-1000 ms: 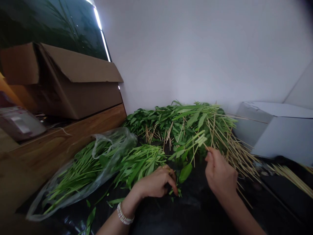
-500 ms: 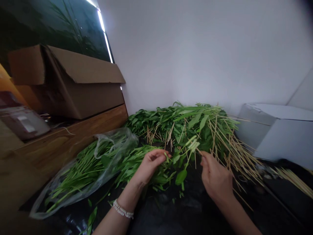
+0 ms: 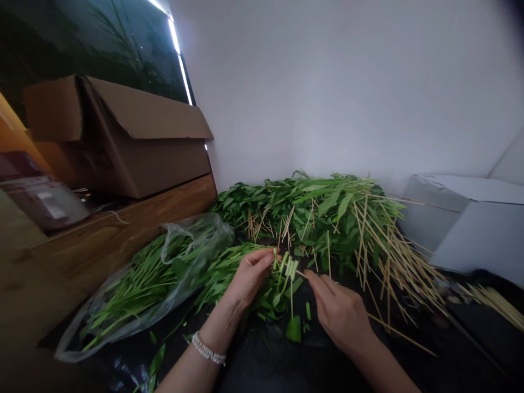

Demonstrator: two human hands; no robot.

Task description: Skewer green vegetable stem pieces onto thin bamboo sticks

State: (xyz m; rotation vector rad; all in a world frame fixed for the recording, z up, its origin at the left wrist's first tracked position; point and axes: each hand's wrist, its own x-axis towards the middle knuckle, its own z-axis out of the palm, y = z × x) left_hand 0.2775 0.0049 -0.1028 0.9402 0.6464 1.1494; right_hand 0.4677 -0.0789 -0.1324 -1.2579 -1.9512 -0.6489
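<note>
My right hand [image 3: 339,305] pinches a thin wooden skewer [image 3: 302,274]. Several short pieces of green stem [image 3: 291,267] are threaded side by side on it, and a leaf [image 3: 293,329] hangs below them. Facing the skewer's other end, my left hand [image 3: 256,273] holds a small piece of green stem [image 3: 275,252] between thumb and fingertips. Whether the skewer's tip has entered that piece I cannot tell. Loose leafy stems [image 3: 223,273] lie beside and behind my left hand on a black sheet [image 3: 278,365].
A big heap of skewered greens [image 3: 319,196] lies against the white wall, with skewer ends [image 3: 397,267] sticking out on the right. A clear plastic bag [image 3: 164,297] of greens is at left. A cardboard box [image 3: 135,147] and a white box [image 3: 475,229] flank the heap.
My right hand has moved left, bringing the skewer with its stem pieces close to my left hand. My left hand stays nearly in place.
</note>
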